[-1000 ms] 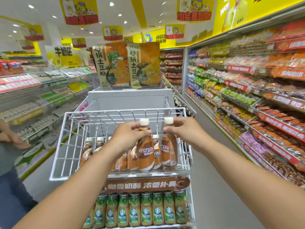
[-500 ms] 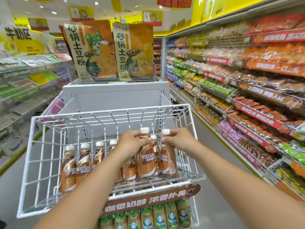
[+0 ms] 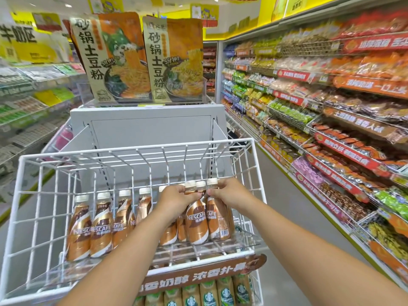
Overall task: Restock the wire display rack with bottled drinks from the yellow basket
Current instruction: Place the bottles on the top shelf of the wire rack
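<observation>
Bottles [image 3: 196, 219] (full, smooth, likely slippery) are being pinched at the necks by left hand [image 3: 176, 200] and right hand [image 3: 227, 195].

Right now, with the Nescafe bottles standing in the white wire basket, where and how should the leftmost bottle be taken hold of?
Grip the leftmost bottle at its narrow neck just under the white cap, coming down from above. It stands upright and the basket's front wires cross its body, while a neighbour bottle crowds its right side, so only the top looks freely reachable.
</observation>
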`<state>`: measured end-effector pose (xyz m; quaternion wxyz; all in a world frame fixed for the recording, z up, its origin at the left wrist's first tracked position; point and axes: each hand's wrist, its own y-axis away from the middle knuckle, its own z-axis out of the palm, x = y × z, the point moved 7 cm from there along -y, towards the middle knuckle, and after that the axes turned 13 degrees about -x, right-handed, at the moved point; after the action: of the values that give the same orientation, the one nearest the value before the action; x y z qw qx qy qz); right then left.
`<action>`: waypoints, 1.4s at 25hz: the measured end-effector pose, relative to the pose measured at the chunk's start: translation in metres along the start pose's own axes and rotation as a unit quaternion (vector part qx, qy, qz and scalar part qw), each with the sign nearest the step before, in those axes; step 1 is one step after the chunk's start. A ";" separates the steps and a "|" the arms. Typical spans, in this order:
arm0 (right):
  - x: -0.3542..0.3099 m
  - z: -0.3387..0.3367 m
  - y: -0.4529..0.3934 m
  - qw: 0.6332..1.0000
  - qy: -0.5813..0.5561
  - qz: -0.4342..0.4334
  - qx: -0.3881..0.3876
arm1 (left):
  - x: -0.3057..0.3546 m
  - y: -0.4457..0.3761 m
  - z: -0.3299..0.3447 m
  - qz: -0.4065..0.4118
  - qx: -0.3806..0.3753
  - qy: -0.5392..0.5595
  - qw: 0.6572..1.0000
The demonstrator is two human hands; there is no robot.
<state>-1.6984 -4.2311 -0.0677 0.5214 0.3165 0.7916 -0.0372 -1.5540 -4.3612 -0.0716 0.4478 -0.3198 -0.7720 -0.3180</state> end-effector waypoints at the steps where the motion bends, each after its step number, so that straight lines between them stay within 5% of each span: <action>1: -0.001 0.000 0.001 1.000 0.000 0.002 0.002 | -0.002 0.000 0.000 -0.003 0.007 0.005 1.000; 13: -0.016 -0.004 0.023 0.996 0.078 -0.031 0.039 | 0.019 0.015 0.003 0.037 0.065 -0.118 0.990; 19: -0.045 0.000 0.062 0.933 0.320 -0.159 0.043 | 0.049 0.055 0.003 0.126 0.137 -0.416 0.890; 25: -0.034 0.007 0.098 0.835 0.503 -0.213 0.071 | 0.044 0.101 0.022 0.058 0.165 -0.539 0.824; 29: -0.014 0.009 0.121 0.825 0.523 -0.199 0.071 | 0.033 0.131 0.037 0.012 0.187 -0.566 0.803; 35: 0.010 0.014 0.172 0.840 0.515 -0.147 0.090 | 0.032 0.181 0.055 0.017 0.176 -0.544 0.820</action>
<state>-1.5966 -4.0951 -0.0363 -0.0039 0.2153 0.9764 -0.0164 -1.4523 -4.2042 -0.0282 0.0088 -0.3697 -0.9274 0.0567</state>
